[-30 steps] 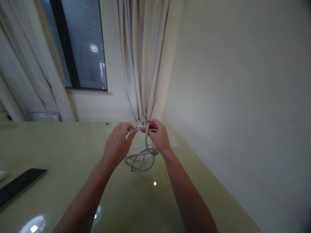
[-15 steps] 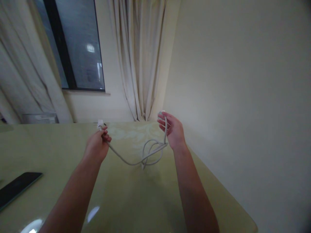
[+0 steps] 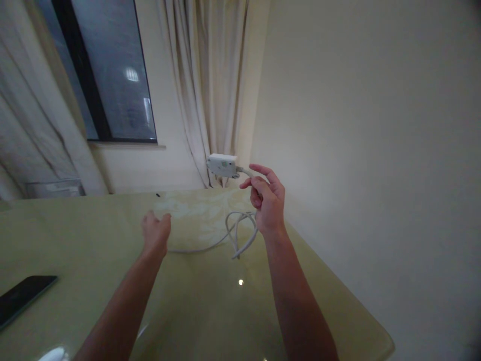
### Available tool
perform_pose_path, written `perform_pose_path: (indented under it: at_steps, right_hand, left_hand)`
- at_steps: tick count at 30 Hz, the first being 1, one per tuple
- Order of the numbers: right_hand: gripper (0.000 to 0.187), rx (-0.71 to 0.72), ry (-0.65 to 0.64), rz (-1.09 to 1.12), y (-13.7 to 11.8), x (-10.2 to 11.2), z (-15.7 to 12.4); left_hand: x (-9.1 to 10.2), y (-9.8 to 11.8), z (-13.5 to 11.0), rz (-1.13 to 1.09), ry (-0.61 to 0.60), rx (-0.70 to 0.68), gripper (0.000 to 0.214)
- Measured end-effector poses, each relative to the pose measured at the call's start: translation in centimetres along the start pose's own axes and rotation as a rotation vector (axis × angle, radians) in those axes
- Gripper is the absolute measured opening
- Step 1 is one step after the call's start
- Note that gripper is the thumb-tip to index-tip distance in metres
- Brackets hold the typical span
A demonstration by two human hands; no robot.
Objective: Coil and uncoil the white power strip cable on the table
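My right hand point(image 3: 267, 198) pinches a pale grey power cord point(image 3: 248, 173) just behind a small white box-shaped block point(image 3: 222, 166), which looks like a power adapter or socket. The block is raised above the table's far edge, its face with a green label towards me. Below that hand the cord forms loose loops, then runs left along the table and passes behind my left wrist. My left hand point(image 3: 156, 230) is slightly blurred over the table, thumb apart from the fingers, and nothing shows in it. The cord's other end is hidden.
A dark phone or tablet point(image 3: 24, 297) lies on the glossy yellow-green table point(image 3: 203, 311) at the left. One small dark piece point(image 3: 158, 195) is at the far edge. Curtains point(image 3: 221, 90) and a window point(image 3: 108, 70) stand beyond; a wall point(image 3: 356, 150) borders the right side.
My left hand has let go of the cord's white end and dropped slightly. My right hand has turned, bringing the white block up and out to its left.
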State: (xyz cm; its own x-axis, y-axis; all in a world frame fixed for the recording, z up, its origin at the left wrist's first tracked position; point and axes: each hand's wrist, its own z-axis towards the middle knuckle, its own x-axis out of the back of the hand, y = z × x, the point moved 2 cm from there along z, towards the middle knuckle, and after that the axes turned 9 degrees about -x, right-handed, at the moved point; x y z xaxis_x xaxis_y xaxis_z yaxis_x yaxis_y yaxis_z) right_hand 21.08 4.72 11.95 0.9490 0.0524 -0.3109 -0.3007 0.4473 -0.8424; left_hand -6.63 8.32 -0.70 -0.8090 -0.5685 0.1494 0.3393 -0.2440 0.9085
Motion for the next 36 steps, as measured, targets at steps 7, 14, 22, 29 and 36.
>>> perform_pose_path:
  at_steps: [7,14,22,29,36]
  right_hand:
    - [0.046,-0.061,-0.177,0.146,-0.7,0.0,-0.4]
    - [0.053,-0.051,-0.278,0.110,-1.2,-0.5,-1.5]
    - [0.046,-0.023,-0.337,0.198,-1.1,-1.1,-2.0]
    - [0.032,0.010,-0.281,0.342,-1.0,-1.0,-1.8]
    - [0.020,0.048,-0.118,0.367,-0.8,-0.3,-1.0]
  left_hand:
    - [-6.1,4.4,-6.2,-0.001,-0.484,-0.455,0.058]
    - [-7.8,3.9,-9.5,0.207,-0.643,-0.649,0.116]
    - [-7.8,5.8,-9.6,0.270,-0.681,-0.548,0.069]
    - [-7.7,5.0,-8.3,0.088,-0.582,-0.395,0.019]
    - [-7.3,4.7,-8.2,-0.091,-0.704,-0.112,0.031]
